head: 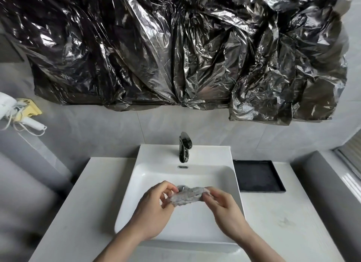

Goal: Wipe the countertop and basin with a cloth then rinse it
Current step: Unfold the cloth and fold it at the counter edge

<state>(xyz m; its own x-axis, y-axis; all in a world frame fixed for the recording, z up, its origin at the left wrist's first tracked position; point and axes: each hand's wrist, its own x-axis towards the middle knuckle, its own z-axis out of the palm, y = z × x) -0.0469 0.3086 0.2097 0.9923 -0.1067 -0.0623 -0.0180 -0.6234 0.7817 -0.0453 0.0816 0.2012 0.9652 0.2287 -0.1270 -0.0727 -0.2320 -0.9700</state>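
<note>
Over the white basin, two bare hands are holding a small grey cloth stretched between them — the left hand is pinching its left end with curled fingers and thumb, the right hand is pinching its right end the same way. The cloth is hanging in the air above the drain, bunched and crumpled. A black faucet is standing on the basin's back ledge. The pale countertop is running along both sides of the basin — a black tray is sitting on it just to the right. Crinkled black plastic sheeting is covering the wall above, and a white hair dryer is hanging at far left.
</note>
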